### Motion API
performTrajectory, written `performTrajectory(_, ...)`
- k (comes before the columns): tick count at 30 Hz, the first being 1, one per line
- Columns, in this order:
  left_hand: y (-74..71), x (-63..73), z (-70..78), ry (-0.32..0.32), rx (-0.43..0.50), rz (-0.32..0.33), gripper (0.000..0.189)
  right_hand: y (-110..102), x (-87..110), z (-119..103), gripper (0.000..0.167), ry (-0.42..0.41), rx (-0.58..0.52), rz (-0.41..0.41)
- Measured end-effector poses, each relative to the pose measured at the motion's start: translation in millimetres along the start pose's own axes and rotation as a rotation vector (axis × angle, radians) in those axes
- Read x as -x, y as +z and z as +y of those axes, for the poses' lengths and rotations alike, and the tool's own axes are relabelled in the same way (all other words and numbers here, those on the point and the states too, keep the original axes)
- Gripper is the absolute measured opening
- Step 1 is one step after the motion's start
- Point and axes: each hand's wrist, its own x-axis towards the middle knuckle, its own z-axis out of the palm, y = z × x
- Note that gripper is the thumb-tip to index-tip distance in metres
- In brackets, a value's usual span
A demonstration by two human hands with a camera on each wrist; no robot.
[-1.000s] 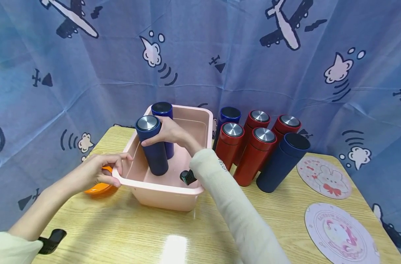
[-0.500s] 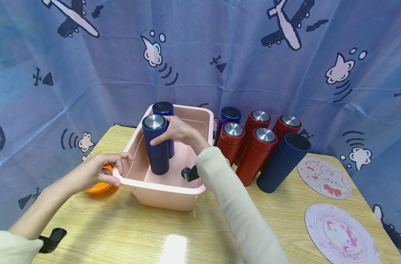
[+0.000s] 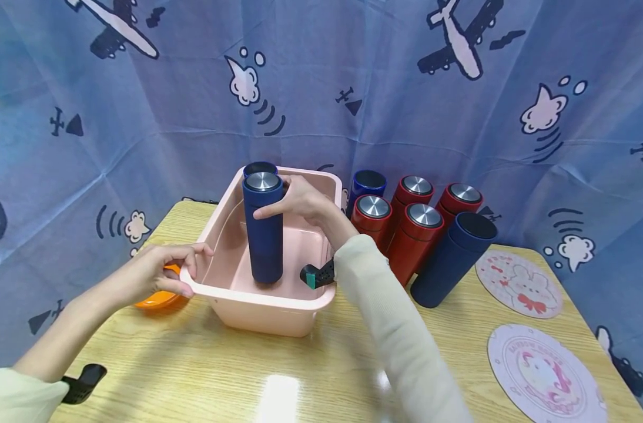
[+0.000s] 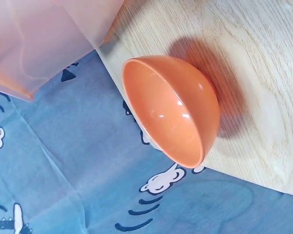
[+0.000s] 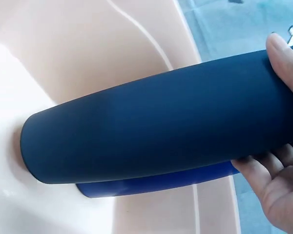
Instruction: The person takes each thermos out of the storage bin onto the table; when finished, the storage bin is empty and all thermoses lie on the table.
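Note:
My left hand (image 3: 160, 271) pinches the near left rim of a pink plastic bin (image 3: 268, 317) between thumb and fingers. Inside the bin, my right hand (image 3: 302, 202) grips the upper part of a dark blue thermos (image 3: 265, 241) with a silver-topped lid. This thermos is nearly upright, its base low over or on the bin floor; I cannot tell whether it touches. A glossy blue thermos (image 3: 259, 167) with a black top stands right behind it, mostly hidden. In the right wrist view, the thumb and fingers wrap around the dark blue thermos (image 5: 166, 122).
To the bin's right stand several red thermoses (image 3: 417, 229), a glossy blue thermos (image 3: 368, 183) and a dark blue one (image 3: 451, 258). Two round mats, a rabbit one (image 3: 519, 282) and a unicorn one (image 3: 546, 373), lie at right. An orange bowl (image 4: 173, 109) is left of the bin.
My right hand has carried the dark blue thermos rightward within the bin, from left of the glossy blue thermos to in front of it. The left hand has stayed on the rim.

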Motion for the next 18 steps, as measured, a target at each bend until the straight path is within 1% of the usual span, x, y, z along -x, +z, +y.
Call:
performTrajectory(3,-0.2,0.2,0.1,-0.001,0.005,-0.001,0.033,-5,6.5,-7,0.060,-0.019,-0.007,0.034)
performTrajectory(9,0.3,0.3,-0.2,0.017,-0.031,0.015,0.034,-11,20.5,-24,0.055,-0.091,-0.010,0.075)
performTrajectory(14,1.3,-0.2,-1.3,0.030,-0.017,0.016,0.034,-14,37.1,-40,0.050,-0.149,-0.003,0.122)
performTrajectory(18,1.5,-0.2,-1.4,0.034,-0.013,0.016,0.034,-16,50.8,-51,0.046,-0.174,-0.003,0.143)
